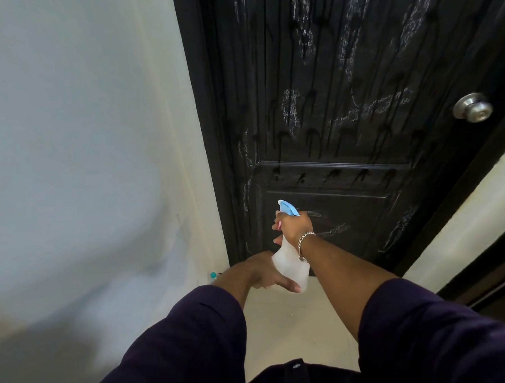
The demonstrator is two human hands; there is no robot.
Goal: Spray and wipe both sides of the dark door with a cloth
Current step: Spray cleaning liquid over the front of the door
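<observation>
Pale wall left of frame; dark door [343, 113] fills upper right, streaked wet. Right hand [294, 225] grip curled round spray bottle [290, 265], centre. Left hand [264, 271] relaxed, empty. Spraying step; wiping next, no cloth visible.

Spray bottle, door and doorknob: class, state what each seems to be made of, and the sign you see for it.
Spray bottle: likely plastic, a translucent white body with a light blue trigger head. Dark door: probably wood or a wood-look moulding painted black, shown by raised grain and panel edges; semi-gloss where wet streaks shine. Doorknob: metal, a brushed silver finish with soft highlights.
</observation>
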